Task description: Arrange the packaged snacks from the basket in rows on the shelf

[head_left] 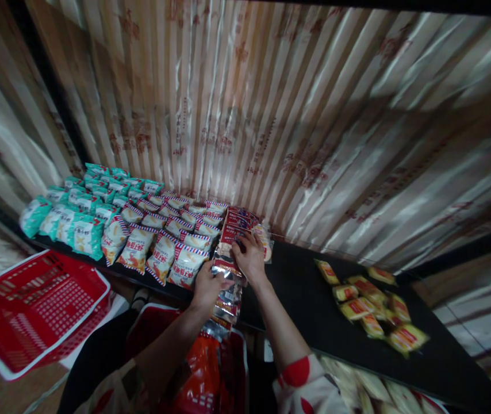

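A strip of joined dark red and silver snack packets (227,253) runs from the black shelf down towards the basket in front of me. My left hand (207,287) is closed on the strip's left edge, at the shelf's front. Higher up, my right hand (249,259) curls its fingers over the dark red packets and grips them. Just left of the strip stand rows of white snack bags with striped edges (189,264). A pale packet (264,241) lies partly behind my right hand.
Teal snack bags (87,234) fill the shelf's left end. Small yellow packets (372,302) lie scattered on the black shelf (291,293) at right. A red basket (34,310) stands at left; another basket (245,368) below me holds orange-red packages (202,368). Printed plastic sheeting (245,115) hangs behind.
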Tool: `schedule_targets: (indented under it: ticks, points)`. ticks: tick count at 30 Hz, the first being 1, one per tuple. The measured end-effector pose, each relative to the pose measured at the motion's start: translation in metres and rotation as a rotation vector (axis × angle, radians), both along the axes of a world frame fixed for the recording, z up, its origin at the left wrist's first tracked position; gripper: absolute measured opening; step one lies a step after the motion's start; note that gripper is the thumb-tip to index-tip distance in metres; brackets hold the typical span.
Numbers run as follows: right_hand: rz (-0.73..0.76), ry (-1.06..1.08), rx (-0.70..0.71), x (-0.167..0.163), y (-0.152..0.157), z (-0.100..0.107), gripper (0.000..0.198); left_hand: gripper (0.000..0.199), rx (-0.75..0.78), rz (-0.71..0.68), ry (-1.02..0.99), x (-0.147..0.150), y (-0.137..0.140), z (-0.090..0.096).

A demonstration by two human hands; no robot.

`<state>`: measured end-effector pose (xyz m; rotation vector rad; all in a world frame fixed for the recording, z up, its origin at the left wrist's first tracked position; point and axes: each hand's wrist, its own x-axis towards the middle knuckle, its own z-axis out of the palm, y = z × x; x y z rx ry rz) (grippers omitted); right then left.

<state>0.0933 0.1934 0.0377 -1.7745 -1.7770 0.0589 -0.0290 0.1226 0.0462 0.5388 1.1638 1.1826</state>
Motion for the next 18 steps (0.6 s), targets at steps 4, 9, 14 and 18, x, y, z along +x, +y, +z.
schedule_targets:
  ticks: [4, 9, 14, 18]
  points:
    - [0.043, -0.14, -0.17, -0.005, 0.012, 0.012, 0.052, 0.022, 0.021, -0.004, 0.024, 0.0, 0.002, -0.008]
    - [0.085, -0.242, -0.36, -0.013, 0.015, 0.015, 0.064, 0.019, 0.044, -0.023, 0.038, 0.0, 0.006, -0.022]
    - [0.074, -0.24, -0.409, -0.014, 0.017, 0.014, 0.06, 0.023, 0.006, -0.02, 0.008, 0.001, 0.007, -0.021]
    - [0.068, -0.207, -0.412, -0.014, 0.018, 0.011, 0.057, 0.025, 0.024, -0.051, 0.018, 0.001, 0.009, -0.025]
